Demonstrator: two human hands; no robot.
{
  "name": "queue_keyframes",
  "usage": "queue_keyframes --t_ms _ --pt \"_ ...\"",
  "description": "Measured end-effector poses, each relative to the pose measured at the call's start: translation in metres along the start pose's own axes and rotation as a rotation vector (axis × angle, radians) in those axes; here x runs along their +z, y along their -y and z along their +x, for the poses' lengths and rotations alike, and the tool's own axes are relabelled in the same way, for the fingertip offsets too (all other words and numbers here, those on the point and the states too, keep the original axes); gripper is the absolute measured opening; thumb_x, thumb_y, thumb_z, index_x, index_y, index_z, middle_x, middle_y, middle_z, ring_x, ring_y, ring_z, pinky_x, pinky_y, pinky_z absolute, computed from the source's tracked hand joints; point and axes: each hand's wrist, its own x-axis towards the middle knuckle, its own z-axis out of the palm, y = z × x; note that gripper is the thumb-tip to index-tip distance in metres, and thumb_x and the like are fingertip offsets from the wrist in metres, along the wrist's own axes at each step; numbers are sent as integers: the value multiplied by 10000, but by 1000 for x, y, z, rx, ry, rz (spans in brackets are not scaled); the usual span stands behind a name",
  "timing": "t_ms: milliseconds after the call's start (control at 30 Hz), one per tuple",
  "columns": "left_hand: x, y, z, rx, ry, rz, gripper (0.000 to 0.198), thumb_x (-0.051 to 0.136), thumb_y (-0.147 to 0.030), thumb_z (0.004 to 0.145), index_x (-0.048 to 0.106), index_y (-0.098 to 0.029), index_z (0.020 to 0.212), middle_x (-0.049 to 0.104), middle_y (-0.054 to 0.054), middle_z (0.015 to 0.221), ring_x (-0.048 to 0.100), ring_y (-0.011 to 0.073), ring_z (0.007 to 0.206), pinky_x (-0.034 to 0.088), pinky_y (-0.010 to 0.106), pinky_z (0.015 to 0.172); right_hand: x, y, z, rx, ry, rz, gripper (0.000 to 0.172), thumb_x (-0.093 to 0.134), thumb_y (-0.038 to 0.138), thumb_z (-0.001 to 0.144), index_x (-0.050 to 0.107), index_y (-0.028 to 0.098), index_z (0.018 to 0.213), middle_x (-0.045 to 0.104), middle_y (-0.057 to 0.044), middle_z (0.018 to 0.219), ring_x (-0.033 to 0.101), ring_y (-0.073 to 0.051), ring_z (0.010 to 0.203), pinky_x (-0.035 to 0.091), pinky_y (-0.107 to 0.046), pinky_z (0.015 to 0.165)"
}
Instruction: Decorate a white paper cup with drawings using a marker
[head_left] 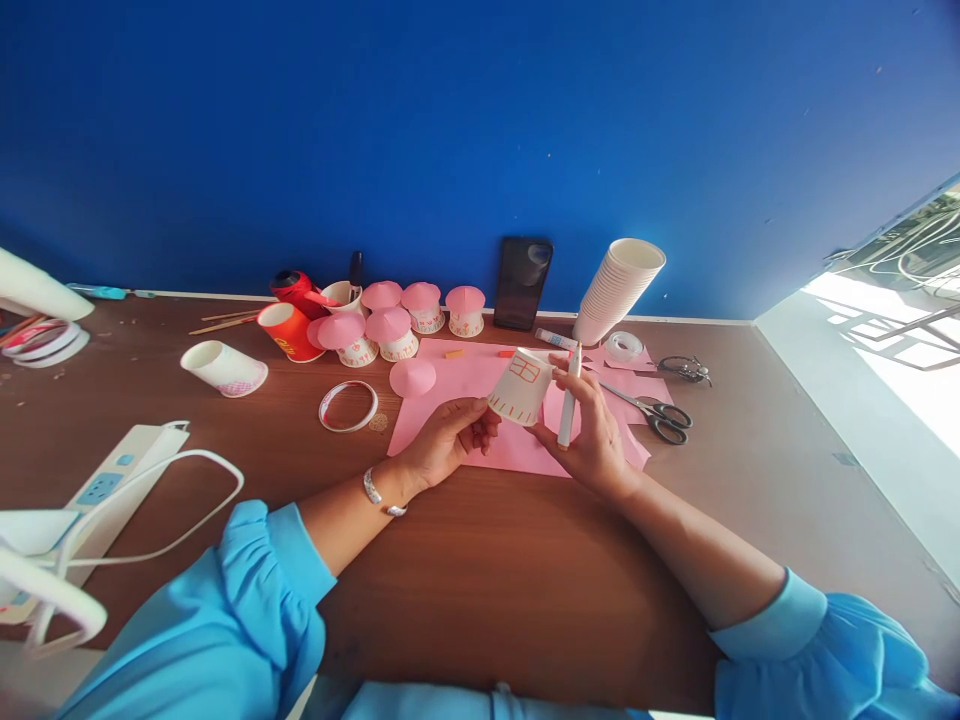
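Note:
A white paper cup (519,392) is held up over pink paper, tilted, with an orange window outline and short orange strokes along its lower edge. My left hand (451,437) pinches the cup's lower left edge between thumb and fingers. On the other side, my right hand (596,440) steadies the cup with its fingertips and also grips a white marker (568,405), which stands nearly upright in the palm. Beneath both hands lies the pink paper (480,457), partly covered. Several small cup houses with pink cone roofs (390,324) stand behind, to the left.
Black-handled scissors (667,420), a tape roll (624,347) and a tall stack of paper cups (616,285) are right. A phone (523,283) leans on the blue wall. Leftward are a red cup (289,333), a white cup (223,368), a ring (348,407) and a power strip (112,480).

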Motion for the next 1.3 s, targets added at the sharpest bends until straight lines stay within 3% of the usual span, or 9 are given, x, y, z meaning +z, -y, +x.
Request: queue_keyframes --t_ms 167,233,300,367,433,600,867,1133,1300 --pt "2 -2 -2 116 -85 9 336 865 -462 817 697 -170 814 597 -18 714 516 98 618 428 248 575 -1 -1 1 65 12 45 758 800 315 937 400 268 1580 621 -189 1530 649 -364 1386 627 -594 1085" --pt "2 -1 -1 203 -126 36 332 902 -397 782 725 -203 987 673 7 926 609 132 831 506 254 724 -2 -1 0 85 19 39 757 804 335 933 407 266 1574 634 -185 1512 667 -369 1364 633 -601 1075" --pt "1 1 -1 246 -121 65 486 932 -376 753 721 -247 1171 696 50 1201 630 194 1136 532 302 938 -3 -1 0 90 35 32 749 801 356 936 411 266 1569 649 -179 1491 682 -368 1341 643 -598 1057" --pt "0 2 0 224 -49 82 632 950 -389 738 690 -281 1304 652 83 1412 560 260 1368 491 361 1085 -4 1 1 76 55 29 728 791 366 946 417 269 1562 664 -174 1469 688 -363 1328 653 -587 1039" --pt "-1 3 0 183 50 104 703 959 -388 734 671 -285 1368 626 105 1496 519 306 1453 458 394 1137 -4 4 4 44 86 32 705 780 358 959 418 270 1558 668 -178 1469 686 -358 1327 653 -579 1035" --pt "0 1 -3 107 146 208 645 951 -334 757 694 -253 1343 696 113 1420 597 324 1352 480 408 1082 -5 12 9 -55 135 57 705 780 310 966 409 258 1564 645 -206 1509 659 -366 1374 625 -597 1066" --pt "-1 -3 -7 -18 358 10 550 887 -449 819 720 -209 1285 762 161 1267 693 362 1259 501 507 1084 -9 17 12 -33 128 187 737 772 313 964 372 288 1582 633 -188 1540 630 -353 1439 596 -577 1123" --pt "2 5 -2 149 164 208 710 977 -318 714 649 -261 1342 640 113 1483 523 364 1445 443 496 1175 -2 15 9 -12 109 85 728 797 326 950 415 285 1568 642 -193 1521 646 -381 1379 600 -616 1079" --pt "-3 6 -1 117 194 239 619 923 -366 793 661 -248 1341 677 117 1442 558 367 1402 451 493 1140 -4 16 10 -24 103 147 757 816 342 945 410 316 1584 630 -172 1549 629 -368 1418 595 -601 1106"
